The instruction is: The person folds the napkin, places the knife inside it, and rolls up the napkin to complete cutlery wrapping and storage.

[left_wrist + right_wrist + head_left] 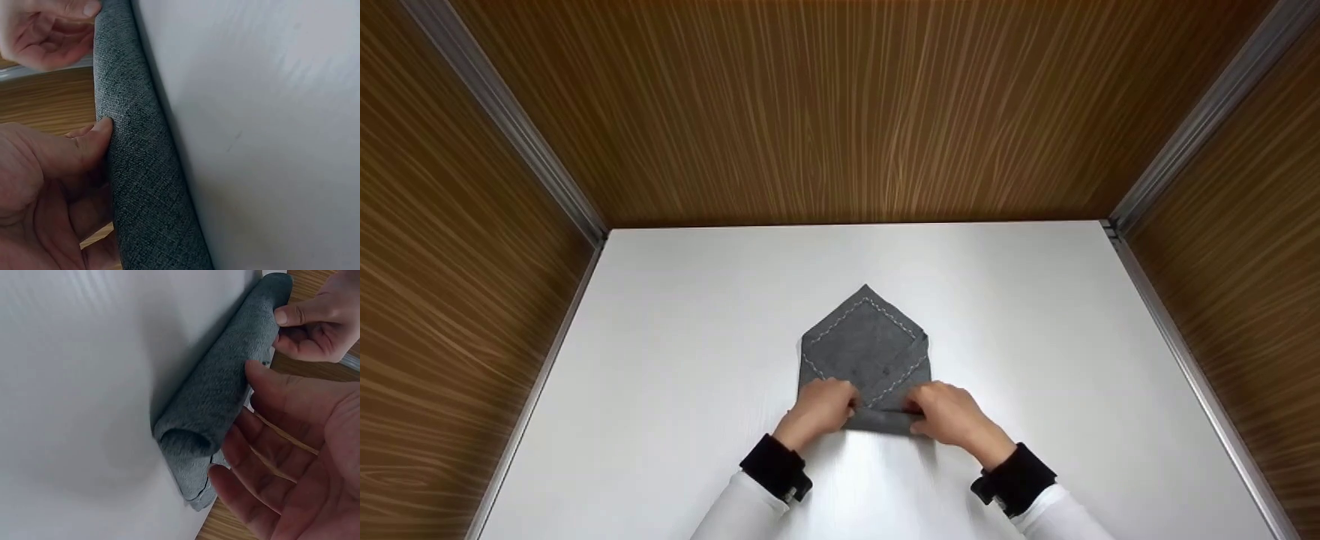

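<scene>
Grey cloth (866, 352) lies flat on the white counter (675, 360), folded to an envelope shape with its point facing away from the person, its near edge turned up into a short roll.

Fingers first: left hand (819, 407) curls at the roll's left end, thumb (93, 140) pressed flat to the roll's side, other fingers bent behind it on the far face. Right hand (949, 414) is at the right end; in the right wrist view its fingers (264, 467) are spread and nearly straight, thumb tip touching the roll, palm cupped behind rather than clamped on it. So: left pinching lightly, right resting open against the fabric.

The roll (225, 394) runs left to right across the person's front, long axis parallel to the counter's near edge. Both hands sit on its near side, one at each end, about equally close. The unrolled cloth stretches away from the fingers, toward the far wall; white stitching (847, 315) traces a diamond on that flat part.

Beyond: wood-grain panels (840, 112) on three sides, metal corner strips (510, 127). Dark cuffs (776, 465) over white sleeves.
</scene>
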